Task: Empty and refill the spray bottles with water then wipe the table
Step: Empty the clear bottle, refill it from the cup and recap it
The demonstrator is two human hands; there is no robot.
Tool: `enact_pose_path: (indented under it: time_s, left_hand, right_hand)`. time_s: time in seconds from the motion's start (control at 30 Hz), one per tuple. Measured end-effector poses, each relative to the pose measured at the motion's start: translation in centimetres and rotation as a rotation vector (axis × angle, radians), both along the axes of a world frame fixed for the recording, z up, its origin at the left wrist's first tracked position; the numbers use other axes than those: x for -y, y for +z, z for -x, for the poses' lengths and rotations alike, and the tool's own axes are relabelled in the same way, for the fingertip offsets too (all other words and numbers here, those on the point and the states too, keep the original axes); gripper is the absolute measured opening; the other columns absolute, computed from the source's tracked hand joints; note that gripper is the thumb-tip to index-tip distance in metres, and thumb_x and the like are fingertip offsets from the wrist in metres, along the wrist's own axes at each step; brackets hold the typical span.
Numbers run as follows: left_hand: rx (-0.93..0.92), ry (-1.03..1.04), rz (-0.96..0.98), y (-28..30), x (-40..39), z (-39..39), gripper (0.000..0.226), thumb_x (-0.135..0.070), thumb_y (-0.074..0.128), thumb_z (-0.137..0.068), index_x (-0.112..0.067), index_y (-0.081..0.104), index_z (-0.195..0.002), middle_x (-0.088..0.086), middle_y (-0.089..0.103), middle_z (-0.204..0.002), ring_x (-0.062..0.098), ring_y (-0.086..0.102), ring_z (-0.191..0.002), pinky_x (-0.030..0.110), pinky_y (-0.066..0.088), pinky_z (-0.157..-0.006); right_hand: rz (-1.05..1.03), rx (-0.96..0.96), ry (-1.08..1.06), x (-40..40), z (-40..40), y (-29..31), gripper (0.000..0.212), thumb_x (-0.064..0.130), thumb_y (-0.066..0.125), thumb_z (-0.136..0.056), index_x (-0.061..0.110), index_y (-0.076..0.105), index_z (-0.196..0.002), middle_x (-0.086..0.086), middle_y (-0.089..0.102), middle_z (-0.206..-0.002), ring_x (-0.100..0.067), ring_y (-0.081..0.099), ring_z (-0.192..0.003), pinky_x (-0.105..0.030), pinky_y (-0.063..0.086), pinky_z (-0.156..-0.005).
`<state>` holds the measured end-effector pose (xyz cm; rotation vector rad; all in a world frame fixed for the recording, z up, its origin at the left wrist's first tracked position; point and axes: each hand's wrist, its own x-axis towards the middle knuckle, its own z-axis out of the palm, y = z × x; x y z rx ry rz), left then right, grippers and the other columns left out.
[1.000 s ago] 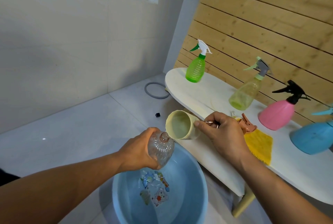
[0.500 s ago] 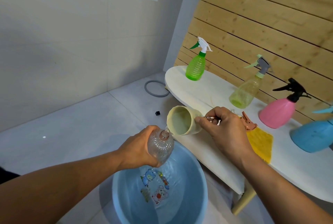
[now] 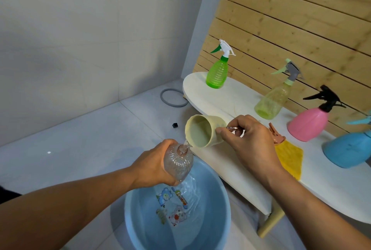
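The left hand [image 3: 154, 166] grips a clear ribbed plastic bottle [image 3: 178, 164]; the right hand [image 3: 251, 141] tips a cream cup [image 3: 202, 133] over its mouth, above the blue basin [image 3: 218, 217].

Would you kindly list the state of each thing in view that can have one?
clear bottle: uncapped, tilted, held over basin, being filled
cup: tipped, pouring
left hand: grip closed on clear bottle
right hand: grip closed on cup handle
basin: holds water
green bottle: capped, upright
pink bottle: capped, upright
yellow cloth: lying flat
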<state>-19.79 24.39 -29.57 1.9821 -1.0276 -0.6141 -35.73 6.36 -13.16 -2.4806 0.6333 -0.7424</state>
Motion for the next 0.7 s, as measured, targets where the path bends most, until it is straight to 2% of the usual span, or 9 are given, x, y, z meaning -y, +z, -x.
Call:
enact_pose_path:
  time_s: [0.17, 0.47, 0.6, 0.7]
  left_hand:
    - [-0.005, 0.004, -0.002, -0.02, 0.04, 0.01, 0.105, -0.054, 0.097, -0.046, -0.061, 0.034, -0.130, -0.030, 0.059, -0.116, -0.001, 0.062, -0.104, 0.010, 0.048, -0.072]
    - [0.002, 0.016, 0.002, -0.07, 0.03, 0.01, 0.102, -0.057, 0.096, -0.044, -0.070, 0.031, -0.122, -0.034, 0.058, -0.114, -0.002, 0.063, -0.103, 0.010, 0.049, -0.072]
    - [0.012, 0.008, 0.000, -0.12, 0.06, -0.05, 0.104, -0.057, 0.097, -0.045, -0.064, 0.033, -0.127, -0.031, 0.058, -0.116, 0.000, 0.062, -0.104, 0.013, 0.051, -0.076]
    - [0.022, 0.008, -0.001, -0.13, 0.06, -0.10, 0.106, -0.055, 0.098, -0.046, -0.060, 0.034, -0.130, -0.028, 0.059, -0.119, 0.003, 0.063, -0.107, 0.021, 0.056, -0.083]
  right_hand:
    - [0.025, 0.009, 0.014, -0.07, -0.02, 0.02, 0.022, 0.030, 0.082, -0.083, 0.020, 0.065, -0.072, 0.006, 0.056, -0.074, -0.006, 0.052, -0.071, -0.013, 0.035, -0.059]
    - [0.092, 0.004, 0.023, -0.09, -0.03, -0.15, 0.021, 0.030, 0.082, -0.083, 0.019, 0.066, -0.074, 0.007, 0.057, -0.076, -0.008, 0.054, -0.077, -0.012, 0.035, -0.060]
    - [0.126, 0.009, 0.030, -0.16, -0.05, -0.12, 0.020, 0.029, 0.082, -0.083, 0.017, 0.067, -0.076, 0.007, 0.056, -0.076, -0.009, 0.054, -0.074, -0.013, 0.035, -0.060]
    - [0.141, 0.022, 0.042, -0.25, -0.06, -0.10, 0.020, 0.027, 0.082, -0.083, 0.016, 0.068, -0.076, 0.006, 0.057, -0.076, -0.011, 0.054, -0.071, -0.015, 0.036, -0.062]
